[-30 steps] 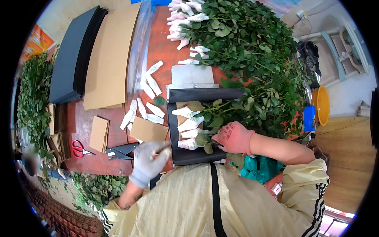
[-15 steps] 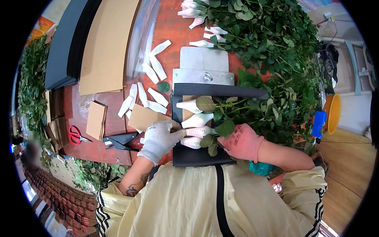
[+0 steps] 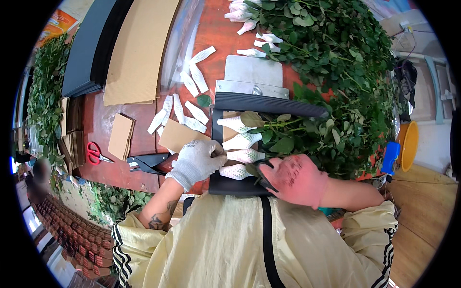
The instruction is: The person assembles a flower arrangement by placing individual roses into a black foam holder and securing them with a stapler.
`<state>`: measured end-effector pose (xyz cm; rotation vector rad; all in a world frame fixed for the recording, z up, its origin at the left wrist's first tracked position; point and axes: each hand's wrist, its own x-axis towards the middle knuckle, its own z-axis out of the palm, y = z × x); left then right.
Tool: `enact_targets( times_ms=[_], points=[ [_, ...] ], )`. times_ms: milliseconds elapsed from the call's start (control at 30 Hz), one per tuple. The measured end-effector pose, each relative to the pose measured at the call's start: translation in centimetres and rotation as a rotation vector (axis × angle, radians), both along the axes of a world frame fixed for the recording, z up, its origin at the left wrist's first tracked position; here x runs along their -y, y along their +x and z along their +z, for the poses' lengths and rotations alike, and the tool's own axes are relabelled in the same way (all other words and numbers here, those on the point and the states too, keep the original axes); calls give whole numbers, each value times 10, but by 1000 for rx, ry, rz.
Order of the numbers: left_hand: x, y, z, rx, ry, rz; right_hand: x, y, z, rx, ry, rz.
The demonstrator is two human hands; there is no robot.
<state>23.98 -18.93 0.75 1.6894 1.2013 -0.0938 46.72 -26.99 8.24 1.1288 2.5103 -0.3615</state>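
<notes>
Several rose buds in white netted sleeves (image 3: pixel 241 141) lie in a column on a black wrapping sheet (image 3: pixel 230 187), their leafy stems pointing right. A piece of brown cardboard shows beneath the upper buds. My left hand (image 3: pixel 199 161), in a grey-white glove, is closed at the left tips of the lower buds; what its fingers pinch is hidden. Beside the right end of the lowest bud, my right hand (image 3: pixel 297 180), in a pink glove, curls its fingers round something dark I cannot make out. A loose cardboard piece (image 3: pixel 180 135) lies above my left hand.
Loose white net sleeves (image 3: pixel 197 77) lie left of a metal plate (image 3: pixel 254 72). Further left are red-handled scissors (image 3: pixel 96 153), a black stapler-like tool (image 3: pixel 149 163) and small cardboards (image 3: pixel 121 136). Tall cardboard stacks (image 3: pixel 139 53) stand behind; leafy stems (image 3: pixel 331 57) crowd the right.
My right hand has moved slightly down and now curls round a dark thing beside the lowest bud. The leaves there have shifted. My left hand stays at the bud tips.
</notes>
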Motion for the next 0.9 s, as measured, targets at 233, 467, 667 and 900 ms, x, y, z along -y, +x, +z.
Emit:
enact_targets(
  times_ms=[233, 467, 667, 900],
  points=[
    [-2, -2, -5, 7, -11, -41, -3, -1, -42, -94, -79, -143],
    [-1, -17, 18, 28, 151, -103, -1, -2, -53, -166, 16, -108],
    [6, -19, 5, 173, 353, -463, 4, -3, -57, -263, 30, -168],
    [-2, -24, 0, 372, 297, -476, 6, -3, -59, -289, 7, -232]
  ],
)
